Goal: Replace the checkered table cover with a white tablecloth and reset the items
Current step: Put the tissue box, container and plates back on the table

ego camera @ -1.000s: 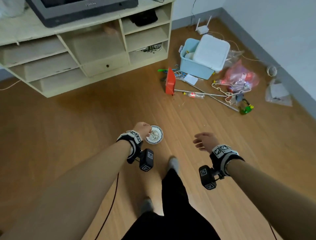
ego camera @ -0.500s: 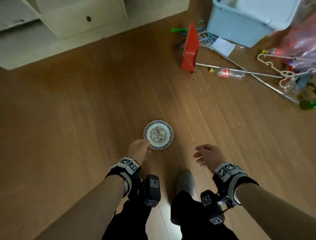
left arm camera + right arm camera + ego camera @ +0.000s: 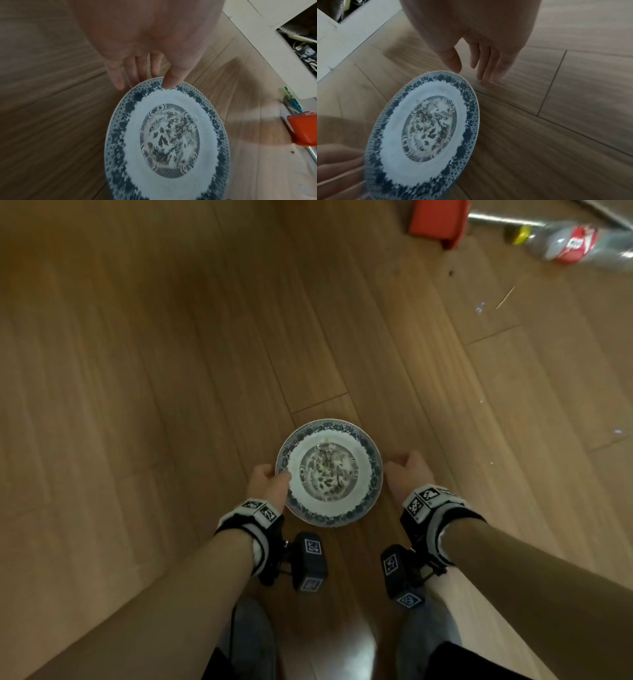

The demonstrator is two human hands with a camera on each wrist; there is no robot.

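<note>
One plate [image 3: 329, 472], pinched at its rim by left fingers [image 3: 173, 78] for carrying; right fingers [image 3: 489, 63] hang relaxed, apart, just beside it.

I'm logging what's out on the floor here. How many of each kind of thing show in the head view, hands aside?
Plate, blue-and-white, held by the left hand: 1
Plastic bottle, lying on the floor: 1
Red object, cut off at the top edge: 1
Metal rod: 1
Total: 4
</note>
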